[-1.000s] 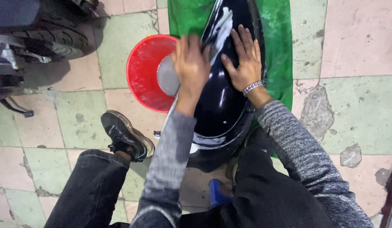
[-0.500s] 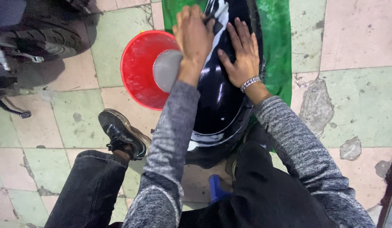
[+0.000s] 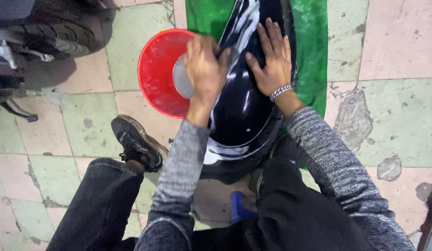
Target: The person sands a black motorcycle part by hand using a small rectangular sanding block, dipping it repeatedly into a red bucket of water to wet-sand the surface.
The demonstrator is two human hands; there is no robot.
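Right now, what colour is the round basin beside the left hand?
The basin is red, seen best in the head view, on the tiled floor.

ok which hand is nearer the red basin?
Left. The left hand overlaps the red basin's right edge in the picture, at the black panel's left side. The right hand lies flat on the panel, further right.
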